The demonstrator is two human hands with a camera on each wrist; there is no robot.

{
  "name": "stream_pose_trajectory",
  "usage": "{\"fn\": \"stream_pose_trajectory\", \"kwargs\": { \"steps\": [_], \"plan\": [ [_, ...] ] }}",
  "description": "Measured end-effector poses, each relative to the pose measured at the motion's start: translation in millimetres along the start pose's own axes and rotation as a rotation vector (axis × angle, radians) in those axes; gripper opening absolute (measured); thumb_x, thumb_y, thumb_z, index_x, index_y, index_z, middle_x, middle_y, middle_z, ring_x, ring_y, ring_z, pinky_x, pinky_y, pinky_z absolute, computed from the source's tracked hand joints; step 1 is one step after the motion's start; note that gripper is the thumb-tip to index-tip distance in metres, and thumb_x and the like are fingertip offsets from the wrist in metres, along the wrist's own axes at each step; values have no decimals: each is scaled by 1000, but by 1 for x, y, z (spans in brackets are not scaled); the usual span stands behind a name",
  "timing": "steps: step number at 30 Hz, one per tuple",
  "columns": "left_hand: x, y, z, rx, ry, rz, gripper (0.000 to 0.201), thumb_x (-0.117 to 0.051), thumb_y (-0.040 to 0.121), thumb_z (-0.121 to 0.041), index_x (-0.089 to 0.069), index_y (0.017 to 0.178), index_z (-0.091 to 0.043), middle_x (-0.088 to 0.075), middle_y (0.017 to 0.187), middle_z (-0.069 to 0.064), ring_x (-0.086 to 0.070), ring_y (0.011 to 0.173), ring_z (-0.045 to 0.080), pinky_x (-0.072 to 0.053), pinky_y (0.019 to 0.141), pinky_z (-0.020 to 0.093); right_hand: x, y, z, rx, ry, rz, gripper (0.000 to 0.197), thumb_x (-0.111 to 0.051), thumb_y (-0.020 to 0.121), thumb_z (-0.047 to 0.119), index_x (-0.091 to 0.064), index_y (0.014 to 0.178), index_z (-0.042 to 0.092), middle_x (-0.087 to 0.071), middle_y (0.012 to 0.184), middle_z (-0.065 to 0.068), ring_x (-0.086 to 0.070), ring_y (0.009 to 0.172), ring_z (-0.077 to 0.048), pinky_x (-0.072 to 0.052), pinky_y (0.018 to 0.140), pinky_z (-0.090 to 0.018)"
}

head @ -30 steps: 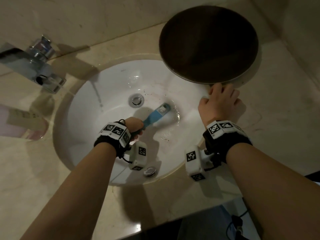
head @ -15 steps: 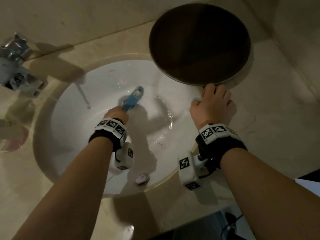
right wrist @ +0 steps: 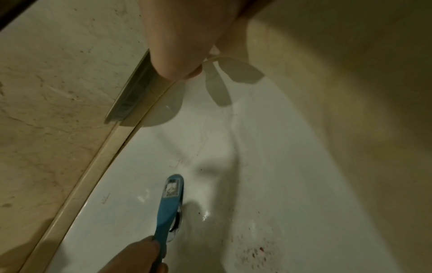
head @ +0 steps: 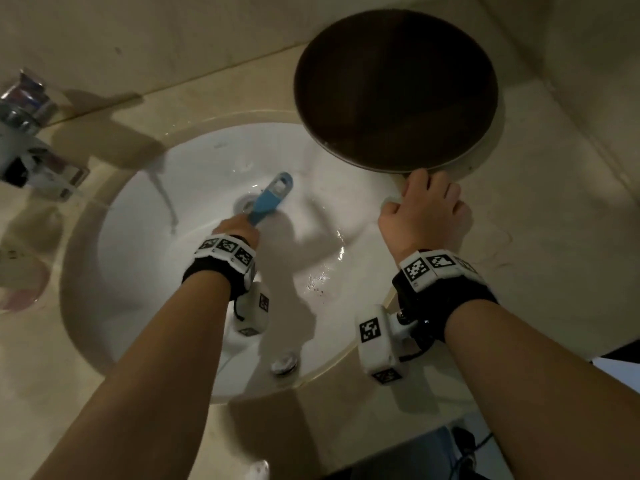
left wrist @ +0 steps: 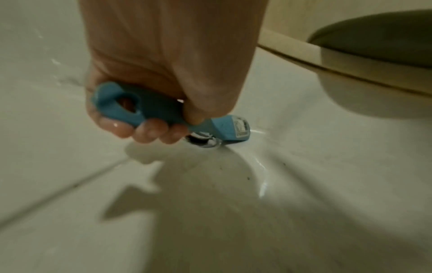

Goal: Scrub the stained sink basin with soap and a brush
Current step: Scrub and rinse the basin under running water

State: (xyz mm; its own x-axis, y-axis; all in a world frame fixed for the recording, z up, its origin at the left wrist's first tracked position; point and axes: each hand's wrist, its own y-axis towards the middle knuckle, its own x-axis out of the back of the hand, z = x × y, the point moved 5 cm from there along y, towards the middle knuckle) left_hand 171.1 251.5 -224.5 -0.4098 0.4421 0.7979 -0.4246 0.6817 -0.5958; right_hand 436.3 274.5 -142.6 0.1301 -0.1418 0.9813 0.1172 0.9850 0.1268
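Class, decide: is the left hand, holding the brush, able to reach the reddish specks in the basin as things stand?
Probably yes. The left hand holds the brush over the drain; the specks lie nearby on open basin, with nothing between.

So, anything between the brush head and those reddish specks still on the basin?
Nothing visible. The brush, gripped by the left hand, sits over the drain; only bare wet basin lies between it and the reddish specks.

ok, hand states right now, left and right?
Left hand: grips the blue brush handle.
Right hand: rests on the sink rim, holds nothing.
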Motion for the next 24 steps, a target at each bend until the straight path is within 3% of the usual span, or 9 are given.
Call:
{"fn": "stream_pose_trajectory", "kwargs": {
  "steps": [2,5,9,12,14,16,19,21,24],
  "plan": [
    [-1,3,10,59,-17,-5,15,-42,90,-15,-54,99,-11,-62,109,15,-55,87,30,-42,72,34,3,0,1,-5,-4,-72,26,-52,68,19,-54,91,8,-56,92,-15,-54,85,-32,-41,71,-39],
    [-3,4,14,98,-10,54,26,-47,87,-14,-56,110,-5,-62,113,15,-60,100,32,-48,83,35,1,0,1,12,3,-37,27,-51,72,19,-52,96,8,-55,98,-15,-52,90,-33,-40,74,-40],
    [-4,-7,-21,-126,-45,126,36,-34,97,-10,-48,129,-1,-53,130,19,-53,119,32,-43,99,38,3,1,0,3,7,-29,27,-50,74,20,-51,98,8,-53,101,-16,-51,94,-32,-39,77,-41],
    [-3,-11,-39,-197,-21,19,32,-33,97,-13,-46,126,-8,-54,122,16,-57,108,32,-46,91,38,3,1,1,2,28,-11,27,-51,75,19,-51,100,8,-53,103,-16,-50,96,-33,-39,79,-42],
    [-5,-10,-31,-147,-9,-31,32,-36,95,-11,-45,125,-7,-56,118,16,-58,103,32,-48,86,38,3,1,1,-1,38,0,27,-52,75,19,-51,100,8,-52,105,-16,-50,97,-33,-38,80,-42],
    [-8,-10,-11,3,-55,-38,32,-36,95,-11,-47,124,-4,-58,116,17,-58,101,32,-46,81,36,3,1,1,-8,37,-5,27,-52,75,19,-51,100,8,-53,105,-16,-50,98,-33,-38,79,-41],
    [-4,-13,4,134,-58,-39,30,-38,96,-12,-48,121,1,-55,124,18,-55,112,33,-46,87,36,3,1,1,-11,34,-16,27,-52,74,18,-52,99,8,-53,103,-17,-51,96,-33,-38,78,-41],
    [1,-13,0,140,10,-28,30,-40,95,-11,-51,120,2,-57,124,17,-56,113,30,-46,89,34,3,1,1,-13,24,-20,27,-51,73,18,-52,98,8,-54,103,-16,-51,95,-33,-39,78,-41],
    [1,-16,-22,25,63,-31,34,-37,96,-8,-49,124,7,-56,126,20,-56,116,32,-46,96,34,3,1,2,-14,24,18,27,-51,75,19,-50,100,8,-53,105,-16,-50,98,-33,-38,80,-42]
  ]
}}
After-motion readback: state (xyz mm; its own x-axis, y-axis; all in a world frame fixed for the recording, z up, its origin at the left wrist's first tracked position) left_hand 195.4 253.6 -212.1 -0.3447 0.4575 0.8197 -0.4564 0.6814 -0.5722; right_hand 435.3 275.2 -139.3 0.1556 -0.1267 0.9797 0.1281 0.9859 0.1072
